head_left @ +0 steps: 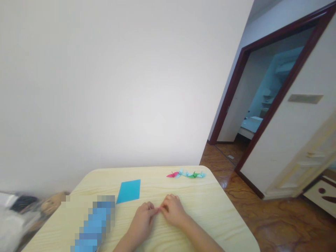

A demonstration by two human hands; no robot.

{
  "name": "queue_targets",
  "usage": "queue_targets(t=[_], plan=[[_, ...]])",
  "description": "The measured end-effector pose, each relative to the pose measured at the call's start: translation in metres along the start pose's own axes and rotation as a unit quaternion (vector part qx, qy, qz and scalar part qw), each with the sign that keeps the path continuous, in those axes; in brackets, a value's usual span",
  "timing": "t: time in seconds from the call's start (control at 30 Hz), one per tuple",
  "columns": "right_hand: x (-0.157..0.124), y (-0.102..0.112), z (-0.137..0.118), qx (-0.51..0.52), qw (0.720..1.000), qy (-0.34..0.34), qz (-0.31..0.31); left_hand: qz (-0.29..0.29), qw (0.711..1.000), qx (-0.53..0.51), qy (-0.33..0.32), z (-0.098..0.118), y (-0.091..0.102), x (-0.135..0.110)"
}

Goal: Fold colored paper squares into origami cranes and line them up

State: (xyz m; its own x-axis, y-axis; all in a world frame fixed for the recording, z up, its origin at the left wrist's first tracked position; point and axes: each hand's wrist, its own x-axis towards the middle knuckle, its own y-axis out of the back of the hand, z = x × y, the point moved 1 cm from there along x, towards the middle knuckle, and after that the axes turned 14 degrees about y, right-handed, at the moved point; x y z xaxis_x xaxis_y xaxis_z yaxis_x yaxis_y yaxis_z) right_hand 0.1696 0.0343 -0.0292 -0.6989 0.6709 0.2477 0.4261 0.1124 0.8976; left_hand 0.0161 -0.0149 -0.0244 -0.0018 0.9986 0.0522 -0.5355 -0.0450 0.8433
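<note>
Over the middle of the table, my left hand (143, 220) and my right hand (173, 211) meet at their fingertips. Thumb and fingers of each are pinched on a small pink piece of paper (159, 208), mostly hidden by the fingers, so its folded shape cannot be made out. Beyond the left hand lies a flat blue square sheet of paper (129, 191). Past the right hand, a row of several small folded paper cranes lies near the far edge: a red crane (172, 174), a green crane (194, 175) and light blue ones (202, 174).
A long blue thing (96, 224), blurred into blocks, lies on the left of the pale wooden table (223, 217). A white wall (131, 87) rises behind. To the right are a wooden floor (236, 189) and a dark red door frame (231, 94).
</note>
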Motion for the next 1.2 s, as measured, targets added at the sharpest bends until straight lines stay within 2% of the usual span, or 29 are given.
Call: queue_targets(t=[0.2, 0.63, 0.9, 1.2], plan=[[0.002, -0.009, 0.003, 0.01, 0.998, -0.05, 0.021, 0.015, 0.999, -0.009, 0.029, -0.003, -0.004, 0.004], [-0.001, -0.018, 0.004, 0.021, 0.994, -0.082, 0.072, 0.046, 0.996, 0.001, 0.076, 0.004, -0.012, -0.001], [0.006, -0.014, -0.002, 0.005, 0.992, -0.112, 0.06, 0.043, 0.995, -0.005, 0.09, 0.005, -0.01, 0.0], [0.007, -0.015, 0.003, 0.0, 0.991, -0.127, 0.047, 0.028, 0.994, -0.005, 0.11, 0.005, -0.01, 0.005]])
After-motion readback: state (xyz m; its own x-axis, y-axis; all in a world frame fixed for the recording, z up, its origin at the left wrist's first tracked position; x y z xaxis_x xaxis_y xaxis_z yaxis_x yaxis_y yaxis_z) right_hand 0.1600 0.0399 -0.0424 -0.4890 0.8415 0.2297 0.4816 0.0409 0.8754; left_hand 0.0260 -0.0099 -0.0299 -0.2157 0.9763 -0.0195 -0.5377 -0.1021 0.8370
